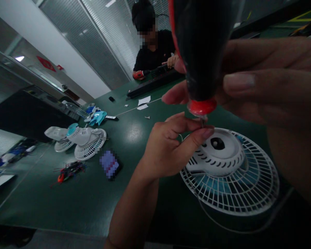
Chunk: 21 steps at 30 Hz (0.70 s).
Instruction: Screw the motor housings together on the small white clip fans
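Note:
Close to the camera, my right hand [251, 83] is closed around a screwdriver [202, 52] with a black and red handle, its shaft pointing down. My left hand [168, 145] pinches at the screwdriver's shaft just below the red collar; whether a screw sits there too is hidden by the fingers. Beneath both hands lies a white fan [230, 180], grille down, its rounded housing facing up and pale blue blades showing through the wires. The housing has a dark opening with a light post in it, right beside my left fingertips.
A green table [134, 138] spreads ahead. On its left are more white fan parts [89, 141], a bundle of coloured wires [69, 171] and a phone [110, 165]. Paper scraps [144, 100] lie farther back. Across the table, a person [154, 48] handles a red and black tool [140, 74].

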Tool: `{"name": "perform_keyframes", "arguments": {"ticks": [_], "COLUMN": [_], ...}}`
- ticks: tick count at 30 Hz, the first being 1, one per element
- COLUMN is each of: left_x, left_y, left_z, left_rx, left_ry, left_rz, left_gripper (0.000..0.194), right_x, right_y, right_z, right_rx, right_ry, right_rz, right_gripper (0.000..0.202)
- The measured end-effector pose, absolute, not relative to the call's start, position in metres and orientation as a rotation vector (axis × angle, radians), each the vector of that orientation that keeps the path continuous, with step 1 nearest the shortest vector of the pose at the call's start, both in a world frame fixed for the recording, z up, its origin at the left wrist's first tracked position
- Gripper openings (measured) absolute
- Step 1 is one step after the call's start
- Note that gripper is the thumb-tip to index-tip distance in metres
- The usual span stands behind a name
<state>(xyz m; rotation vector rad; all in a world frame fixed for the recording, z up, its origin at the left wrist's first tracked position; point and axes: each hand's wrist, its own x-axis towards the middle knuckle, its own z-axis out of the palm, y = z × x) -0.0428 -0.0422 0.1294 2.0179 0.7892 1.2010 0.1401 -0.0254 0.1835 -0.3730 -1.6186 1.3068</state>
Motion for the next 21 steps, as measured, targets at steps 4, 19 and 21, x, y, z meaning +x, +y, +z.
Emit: {"name": "perform_keyframes", "arguments": {"ticks": [4,19,21], "left_x": [-0.043,-0.039,-0.040], "left_y": [-0.046,-0.042,-0.042], "left_z": [0.137,0.127,0.128], "left_rx": [2.064,2.045,2.037], "left_ry": [0.791,0.832,0.812], "left_rz": [1.126,1.328,1.267], "left_gripper": [0.014,0.012,0.011], "right_x": [0.143,0.135,0.137], "right_y": [-0.020,-0.011,-0.017], "right_z": [0.180,0.170,0.177], "right_rx": [-0.260,-0.302,-0.394], "right_ry": [-1.752,-1.740,-1.705], "right_rz": [1.206,0.913,1.026], "right_gripper": [0.020,0.033,0.026]}}
